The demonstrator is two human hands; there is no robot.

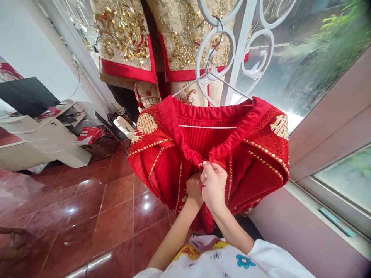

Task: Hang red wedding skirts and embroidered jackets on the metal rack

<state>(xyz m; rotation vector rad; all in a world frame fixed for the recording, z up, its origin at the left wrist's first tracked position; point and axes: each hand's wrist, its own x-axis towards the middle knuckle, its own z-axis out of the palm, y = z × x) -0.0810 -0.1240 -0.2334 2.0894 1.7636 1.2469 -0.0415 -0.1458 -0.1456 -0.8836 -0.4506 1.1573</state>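
A red pleated skirt (255,154) with gold bead trim hangs from a white hanger (213,79) hooked on a white scrollwork window grille (242,42). Both hands meet at the near middle of its gathered waistband. My left hand (193,189) is closed on the skirt fabric just below the waistband. My right hand (213,183) is closed in a pinch on the waistband edge, overlapping the left hand. The waistband sags toward me in a V at the grip.
A gold-embroidered garment (127,38) with red borders hangs behind the skirt. A window (313,58) and its sill (319,208) run along the right. At left stand a white desk (43,143), a dark monitor (26,94), a chair (116,131) and glossy red floor tiles (87,216).
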